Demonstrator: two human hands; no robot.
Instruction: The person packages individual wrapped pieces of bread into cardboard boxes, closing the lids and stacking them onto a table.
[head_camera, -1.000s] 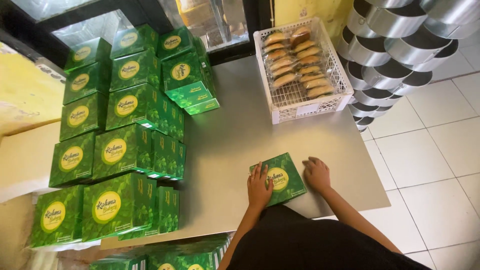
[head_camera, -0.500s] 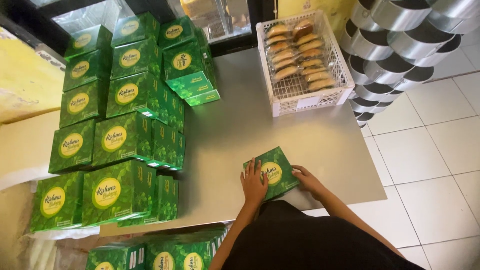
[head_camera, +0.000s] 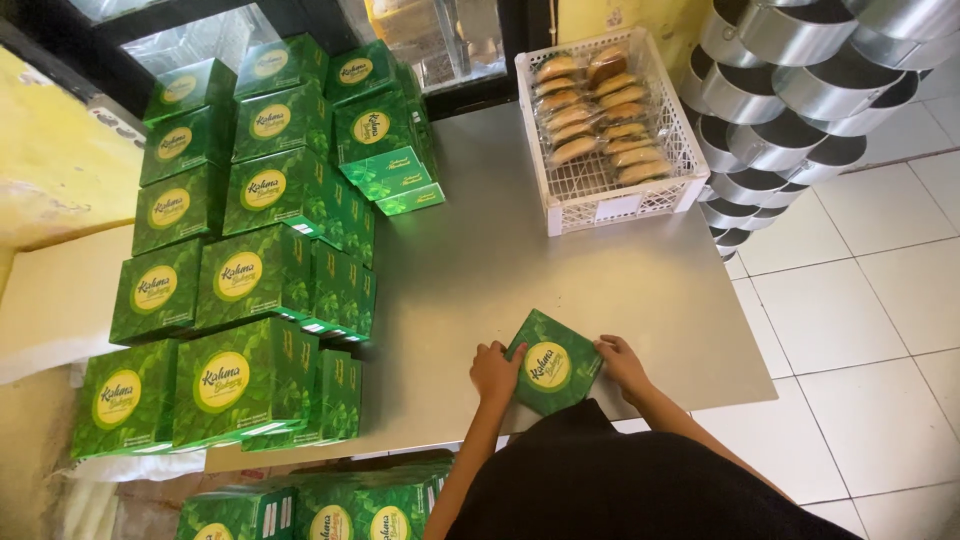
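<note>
Gripped the green box from both sides, left hand and right hand, having swung it diagonal near the table edge.

Soft, even daylight fills my view, brightest at the top centre of the frame, where the glass panes wash out pale. The grey table carries a dull sheen in the middle but no hard glare. The steel tins at upper right throw small bright highlights. Shadows are weak: a faint one lies to the right of the stacked green boxes. My dark clothing at the bottom loses all detail. Lines bow slightly near the edges, and fine detail is a little soft throughout.
</note>
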